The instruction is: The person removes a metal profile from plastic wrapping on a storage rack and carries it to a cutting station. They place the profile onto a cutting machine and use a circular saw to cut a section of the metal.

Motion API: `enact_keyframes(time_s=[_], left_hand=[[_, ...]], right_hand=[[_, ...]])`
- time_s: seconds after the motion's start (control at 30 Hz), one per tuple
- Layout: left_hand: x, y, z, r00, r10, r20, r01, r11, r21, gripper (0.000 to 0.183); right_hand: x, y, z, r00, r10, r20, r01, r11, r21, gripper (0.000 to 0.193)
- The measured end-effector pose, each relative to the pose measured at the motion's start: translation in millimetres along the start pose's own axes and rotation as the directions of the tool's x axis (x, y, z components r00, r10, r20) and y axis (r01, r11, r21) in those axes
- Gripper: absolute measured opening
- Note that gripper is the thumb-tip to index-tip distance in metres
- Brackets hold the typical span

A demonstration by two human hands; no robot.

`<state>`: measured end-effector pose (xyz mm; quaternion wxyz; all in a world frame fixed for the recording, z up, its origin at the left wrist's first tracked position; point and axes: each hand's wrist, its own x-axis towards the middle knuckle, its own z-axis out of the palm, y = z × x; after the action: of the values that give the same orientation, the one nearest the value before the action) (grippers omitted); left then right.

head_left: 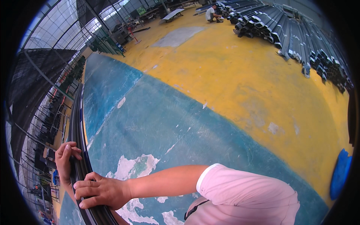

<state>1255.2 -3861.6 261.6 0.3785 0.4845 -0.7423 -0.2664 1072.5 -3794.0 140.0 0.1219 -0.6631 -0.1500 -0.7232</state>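
Long, dark, grooved metal profiles (77,123) run along my left side, from the lower edge of the picture toward the far end of the hall. They look like several lengths lying together, though I cannot tell how many. My left hand (66,159) grips them from the outer side, its fingers curled over the top edge. Nearer to me, my right hand (103,192) reaches across my body and lies over the profiles, fingers bent round them. My right arm has a pink sleeve (247,195) with a white cuff. The near end of the profiles is out of view.
Teal floor (157,108) with worn pale patches meets yellow floor (240,86). At the far right lie large stacks of dark metal profiles (285,32). A person (213,14) crouches beside them. Green racks (107,45) stand far left; a blue object (340,174) is at the right rim.
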Motion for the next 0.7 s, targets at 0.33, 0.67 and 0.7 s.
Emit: enact_keyframes(time_s=[0.33, 0.67, 0.7], left_hand=[[-28, -37, -63, 0.997, -0.073, 0.004, 0.073, 0.995, 0.062, 0.031], [-76, -83, -123, 0.996, -0.074, -0.049, 0.076, 0.996, 0.037, 0.031], [-80, -86, -128, 0.996, -0.071, -0.052, 0.073, 0.997, 0.029, 0.031]], right_hand=[[-15, 22, 82, 0.999, 0.016, -0.038, -0.016, 1.0, 0.0, 0.063], [-25, 33, 150, 0.999, 0.03, 0.013, -0.031, 0.997, 0.069, 0.061], [-26, 35, 157, 1.0, 0.027, 0.015, -0.028, 0.997, 0.066, 0.061]])
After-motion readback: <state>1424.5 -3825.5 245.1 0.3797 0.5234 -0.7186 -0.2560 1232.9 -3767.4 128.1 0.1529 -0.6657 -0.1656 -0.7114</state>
